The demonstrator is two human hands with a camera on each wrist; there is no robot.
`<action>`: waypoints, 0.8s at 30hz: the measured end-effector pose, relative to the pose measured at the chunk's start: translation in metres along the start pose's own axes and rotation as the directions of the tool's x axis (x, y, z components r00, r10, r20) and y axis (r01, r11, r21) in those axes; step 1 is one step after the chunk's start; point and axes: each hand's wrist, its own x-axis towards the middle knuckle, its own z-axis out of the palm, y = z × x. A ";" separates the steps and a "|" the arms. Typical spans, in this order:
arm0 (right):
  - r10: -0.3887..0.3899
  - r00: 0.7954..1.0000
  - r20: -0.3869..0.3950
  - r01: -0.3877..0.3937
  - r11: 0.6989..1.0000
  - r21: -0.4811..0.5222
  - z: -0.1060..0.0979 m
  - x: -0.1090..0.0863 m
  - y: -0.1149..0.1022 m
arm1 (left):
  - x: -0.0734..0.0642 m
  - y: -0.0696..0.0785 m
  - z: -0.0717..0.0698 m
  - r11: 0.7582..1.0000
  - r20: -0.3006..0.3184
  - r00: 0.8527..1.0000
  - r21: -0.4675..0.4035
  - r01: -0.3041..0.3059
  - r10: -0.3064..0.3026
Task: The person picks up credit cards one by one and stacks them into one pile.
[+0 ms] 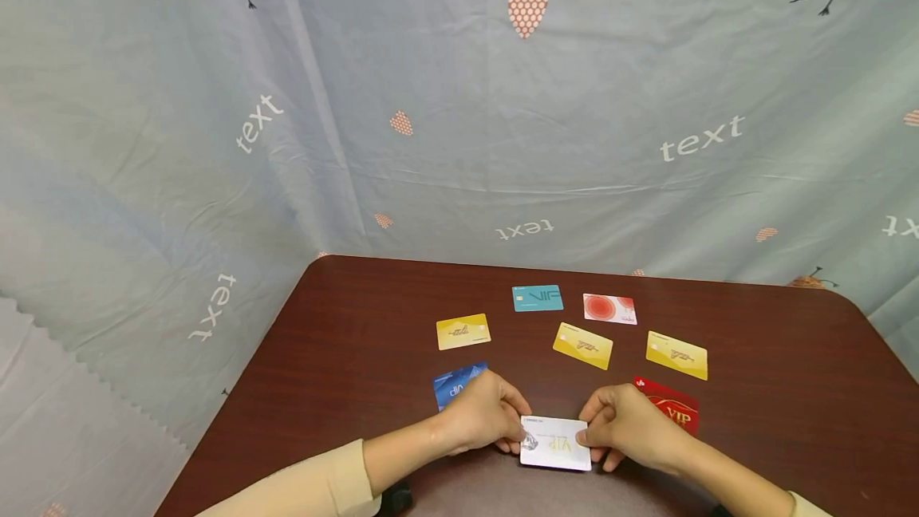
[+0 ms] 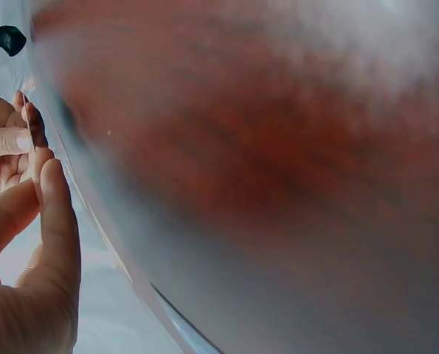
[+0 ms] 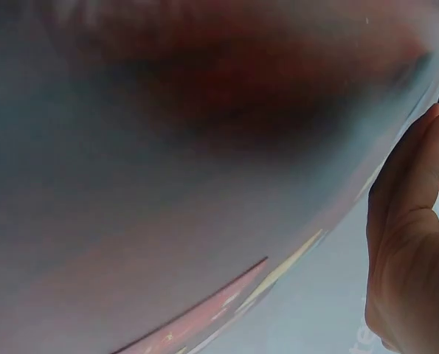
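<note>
A white VIP card [image 1: 554,443] with gold lettering is held between both hands near the front of the table. My left hand [image 1: 490,413] pinches its left edge between thumb and fingers, and my right hand [image 1: 632,428] pinches the right edge. In the left wrist view the card appears edge-on as a thin strip, with left fingers [image 2: 57,221] on it and the other hand beyond. Close by the left hand lies a blue VIP card [image 1: 458,383], partly covered by it. A red VIP card [image 1: 671,405] lies partly behind the right hand.
Farther back on the dark wooden table [image 1: 373,301] lie a teal card [image 1: 537,298], a white card with red circles [image 1: 609,309], and yellow cards to the left [image 1: 463,332], middle [image 1: 583,345] and right [image 1: 677,355]. A printed curtain [image 1: 431,174] hangs behind the table.
</note>
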 end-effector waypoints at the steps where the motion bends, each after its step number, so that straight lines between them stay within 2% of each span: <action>1: 0.000 1.000 0.004 0.000 1.000 0.001 0.001 -0.001 0.001 | -0.001 -0.001 0.001 1.000 -0.002 1.000 0.008 -0.001 0.001; 17: -0.009 1.000 0.010 0.009 1.000 -0.003 0.007 -0.006 0.007 | 0.000 -0.009 0.009 0.992 0.010 0.999 0.119 -0.045 0.044; 24: -0.027 0.999 -0.021 0.025 0.995 -0.100 0.007 -0.006 0.006 | 0.001 -0.007 0.011 0.980 -0.001 0.997 0.180 -0.081 0.082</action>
